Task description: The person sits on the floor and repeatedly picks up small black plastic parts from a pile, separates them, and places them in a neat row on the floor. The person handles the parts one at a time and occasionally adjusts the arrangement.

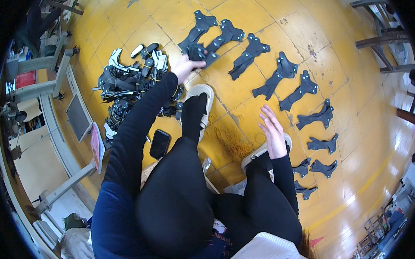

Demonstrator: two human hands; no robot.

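Black cut pieces (pixel 195 50) sit bunched in the left hand (pixel 186 65), fingers closed on them at the left end of a curved row of like pieces (pixel 279 75) lying on the yellow floor (pixel 267 16), each long axis slanting up to the right. Right hand (pixel 272 131) hovers open and empty nearer the row's middle. Behind the left arm lie a pile of pieces (pixel 122 82) and a phone (pixel 159 144).

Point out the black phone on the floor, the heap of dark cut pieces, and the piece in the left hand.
Flat black rectangular phone (pixel 160 143), head view: middle of its screen.
Heap of dark cut shoe pieces (pixel 122 87), head view: centre of the pile.
Dark cut piece under the left hand (pixel 195 51), head view: its bunched middle.
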